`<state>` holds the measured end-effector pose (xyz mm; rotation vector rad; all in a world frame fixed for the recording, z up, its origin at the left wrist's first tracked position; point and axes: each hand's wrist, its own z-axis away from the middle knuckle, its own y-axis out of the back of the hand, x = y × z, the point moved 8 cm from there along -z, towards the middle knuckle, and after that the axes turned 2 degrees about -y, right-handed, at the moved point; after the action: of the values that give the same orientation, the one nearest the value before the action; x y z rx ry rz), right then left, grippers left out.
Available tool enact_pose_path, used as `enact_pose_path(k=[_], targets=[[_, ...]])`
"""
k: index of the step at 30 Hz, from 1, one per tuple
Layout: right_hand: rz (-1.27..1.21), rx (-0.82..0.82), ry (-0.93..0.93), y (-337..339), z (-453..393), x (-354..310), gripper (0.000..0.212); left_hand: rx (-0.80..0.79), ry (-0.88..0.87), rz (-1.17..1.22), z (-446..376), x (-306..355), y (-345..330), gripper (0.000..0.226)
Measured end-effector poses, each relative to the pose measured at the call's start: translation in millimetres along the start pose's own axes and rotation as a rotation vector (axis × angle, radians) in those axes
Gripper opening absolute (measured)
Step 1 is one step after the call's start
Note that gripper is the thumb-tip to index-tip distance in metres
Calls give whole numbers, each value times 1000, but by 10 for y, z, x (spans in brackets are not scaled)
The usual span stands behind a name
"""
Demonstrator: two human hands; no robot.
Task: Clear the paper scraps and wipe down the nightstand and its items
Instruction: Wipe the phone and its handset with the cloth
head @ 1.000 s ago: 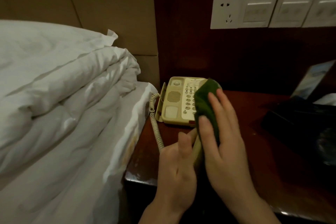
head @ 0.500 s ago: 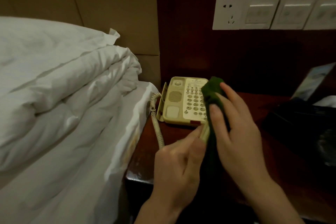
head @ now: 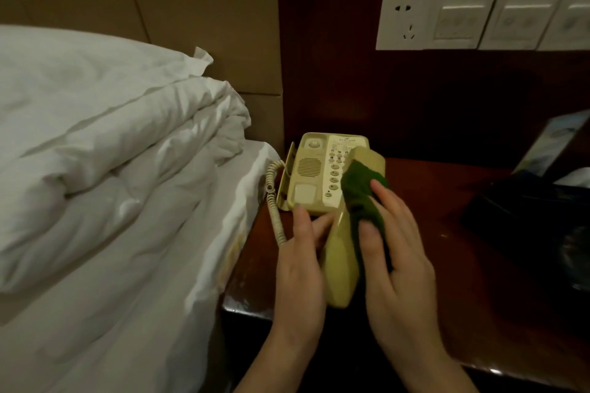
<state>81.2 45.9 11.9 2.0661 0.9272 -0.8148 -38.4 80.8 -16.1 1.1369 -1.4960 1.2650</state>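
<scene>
- Left hand (head: 301, 260) grips the handset (head: 343, 252), lifted off the phone base (head: 314, 175) at 12 o'clock on the nightstand (head: 447, 233).
- Right hand (head: 394, 247) presses the green cloth (head: 362, 198) against the handset, fingers curled over it.
- Best: steady the handset, stroke full length, mind the coiled cord (head: 273, 201).
- Count: one phone, one cloth, four wall plates (head: 479, 21), no scraps seen.

Head-worn, wide-angle, looking forward and down from close above the nightstand (head: 447, 233). Facing the wall, with both hands low in the middle and bed (head: 111, 185) at left. Single view only.
</scene>
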Motion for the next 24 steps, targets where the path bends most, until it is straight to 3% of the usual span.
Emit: enact_pose_path(k=[2, 4, 6, 12, 15, 20, 24], targets=[[37, -52, 18, -163, 141, -77, 41, 41, 88, 94, -18, -78, 54, 57], [195, -122, 149, -338, 284, -180, 45, 64, 223, 272, -20, -179, 101, 51], [217, -163, 190, -414, 304, -209, 48, 64, 274, 351, -12, -179, 122, 55], [-62, -140, -45, -342, -24, -90, 40, 52, 199, 167, 8, -98, 92, 45], [-108, -116, -85, -337, -10, -58, 41, 24, 264, 260, 35, -81, 50, 44], [81, -181, 182, -352, 239, -223, 41, 69, 310, 451, -4, -82, 155, 54], [258, -207, 409, -379, 231, -335, 42, 61, 313, 456, 5, -58, 184, 66]])
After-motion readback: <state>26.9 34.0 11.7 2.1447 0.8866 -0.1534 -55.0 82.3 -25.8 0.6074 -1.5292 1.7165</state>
